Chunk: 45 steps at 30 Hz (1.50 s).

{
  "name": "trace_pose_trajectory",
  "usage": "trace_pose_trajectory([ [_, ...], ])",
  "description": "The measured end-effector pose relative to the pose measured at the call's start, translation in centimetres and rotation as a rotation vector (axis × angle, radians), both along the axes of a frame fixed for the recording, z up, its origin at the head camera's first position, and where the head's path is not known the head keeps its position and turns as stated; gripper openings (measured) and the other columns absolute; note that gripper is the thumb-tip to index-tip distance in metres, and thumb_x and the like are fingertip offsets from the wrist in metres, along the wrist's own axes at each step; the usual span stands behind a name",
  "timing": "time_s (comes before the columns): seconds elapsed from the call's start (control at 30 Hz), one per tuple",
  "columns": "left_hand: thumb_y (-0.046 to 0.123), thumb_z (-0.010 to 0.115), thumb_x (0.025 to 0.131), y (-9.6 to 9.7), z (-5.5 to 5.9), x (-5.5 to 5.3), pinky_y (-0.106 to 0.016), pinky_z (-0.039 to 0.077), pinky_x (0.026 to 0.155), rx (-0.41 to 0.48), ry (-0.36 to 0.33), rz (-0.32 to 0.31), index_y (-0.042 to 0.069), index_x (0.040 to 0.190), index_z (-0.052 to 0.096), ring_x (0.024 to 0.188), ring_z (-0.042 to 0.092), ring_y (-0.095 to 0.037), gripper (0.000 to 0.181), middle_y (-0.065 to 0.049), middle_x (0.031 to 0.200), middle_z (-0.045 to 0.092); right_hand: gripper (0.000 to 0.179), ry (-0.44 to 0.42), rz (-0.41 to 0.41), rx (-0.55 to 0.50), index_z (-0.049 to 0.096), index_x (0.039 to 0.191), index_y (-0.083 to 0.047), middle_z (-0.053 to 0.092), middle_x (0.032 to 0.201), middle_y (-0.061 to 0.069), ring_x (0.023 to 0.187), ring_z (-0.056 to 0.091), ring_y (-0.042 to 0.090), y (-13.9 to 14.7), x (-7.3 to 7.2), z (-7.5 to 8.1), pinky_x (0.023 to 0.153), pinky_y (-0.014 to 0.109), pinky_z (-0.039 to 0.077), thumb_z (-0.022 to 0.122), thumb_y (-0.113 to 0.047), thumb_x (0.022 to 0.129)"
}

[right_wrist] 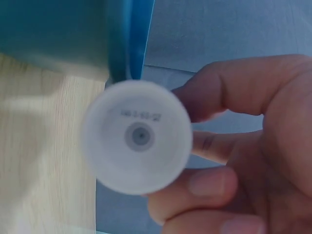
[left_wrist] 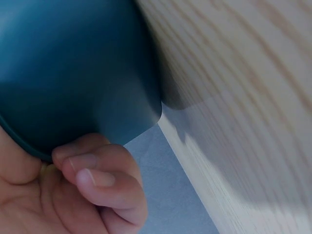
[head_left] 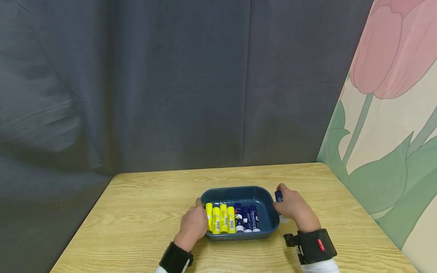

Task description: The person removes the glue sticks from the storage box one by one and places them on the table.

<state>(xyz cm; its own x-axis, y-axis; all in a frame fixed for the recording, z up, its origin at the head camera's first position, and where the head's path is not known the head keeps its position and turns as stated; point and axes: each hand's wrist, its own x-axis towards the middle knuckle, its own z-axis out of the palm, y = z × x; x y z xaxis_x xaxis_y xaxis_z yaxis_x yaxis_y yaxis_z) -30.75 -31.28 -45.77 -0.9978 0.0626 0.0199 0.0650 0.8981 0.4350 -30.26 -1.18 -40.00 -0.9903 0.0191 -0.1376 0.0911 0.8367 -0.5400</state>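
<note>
A dark teal rectangular dish (head_left: 268, 212) stands on the table. Inside it, along the near side, lies a row of several yellow glue sticks (head_left: 223, 219), followed on the right by dark blue glue sticks (head_left: 246, 216) with white ends. My left hand (head_left: 194, 223) grips the dish's left rim, and in the left wrist view its fingers curl against the outer wall (left_wrist: 73, 73). Just off the right end of the dish, my right hand (head_left: 294, 207) holds another blue glue stick (head_left: 279, 196). Its round white base (right_wrist: 136, 139) faces the right wrist camera, with thumb and fingers around the barrel.
The light wood-grain table (head_left: 153, 201) extends around the dish on all sides. A dark grey curtain (head_left: 181, 83) hangs behind the table's far edge. To the right is a wall covering (head_left: 385, 178) printed with large tulips.
</note>
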Motion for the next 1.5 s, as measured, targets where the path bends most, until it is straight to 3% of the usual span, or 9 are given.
trace_pose_trajectory([
  [0.23,0.015,0.046,0.104,0.0,-0.1,0.0,-0.03,0.037,0.047,0.009,0.001,-0.005,-0.012,0.143,0.038,0.052,0.049,-0.017,0.048,-0.011,0.071,0.054,0.051,-0.022,-0.018,0.005,0.043,0.134,0.008,0.061,0.109,0.034,0.084,0.063,0.035,0.4,-0.1,0.0,0.074,0.052,0.056,0.061,-0.006,0.088],
  [0.47,0.015,0.046,0.104,0.1,-0.1,-0.1,-0.03,0.037,0.047,-0.009,0.0,-0.003,-0.012,0.143,0.039,0.053,0.05,-0.017,0.048,-0.011,0.071,0.055,0.051,-0.055,-0.009,0.001,0.042,0.134,0.008,0.061,0.105,0.031,0.079,0.06,0.031,0.9,-0.2,-0.3,0.066,0.041,0.052,0.056,0.0,0.086],
  [0.83,0.015,0.044,0.105,-0.3,-0.1,0.2,-0.03,0.037,0.047,0.013,-0.011,0.019,-0.011,0.144,0.038,0.054,0.05,-0.017,0.048,-0.01,0.071,0.053,0.044,-0.088,0.006,-0.003,0.045,0.132,0.007,0.062,0.102,0.026,0.078,0.059,0.029,1.1,-0.8,-2.1,0.066,0.039,0.048,0.055,-0.002,0.091],
  [1.23,0.015,0.043,0.104,-0.3,-0.1,0.2,-0.03,0.036,0.046,0.028,0.008,-0.003,-0.012,0.144,0.038,0.052,0.049,-0.016,0.048,-0.008,0.067,0.05,0.048,-0.161,-0.015,0.02,0.045,0.136,0.005,0.062,0.107,0.027,0.086,0.059,0.033,1.3,-1.1,-2.9,0.073,0.045,0.05,0.054,-0.002,0.09],
  [1.5,0.015,0.042,0.104,-0.2,0.0,0.1,-0.03,0.036,0.047,0.023,0.004,-0.008,-0.012,0.144,0.038,0.053,0.049,-0.017,0.048,-0.009,0.069,0.052,0.05,-0.194,-0.04,0.015,0.046,0.135,0.005,0.062,0.104,0.025,0.083,0.059,0.033,1.3,-1.2,-3.6,0.071,0.046,0.049,0.055,0.0,0.086],
])
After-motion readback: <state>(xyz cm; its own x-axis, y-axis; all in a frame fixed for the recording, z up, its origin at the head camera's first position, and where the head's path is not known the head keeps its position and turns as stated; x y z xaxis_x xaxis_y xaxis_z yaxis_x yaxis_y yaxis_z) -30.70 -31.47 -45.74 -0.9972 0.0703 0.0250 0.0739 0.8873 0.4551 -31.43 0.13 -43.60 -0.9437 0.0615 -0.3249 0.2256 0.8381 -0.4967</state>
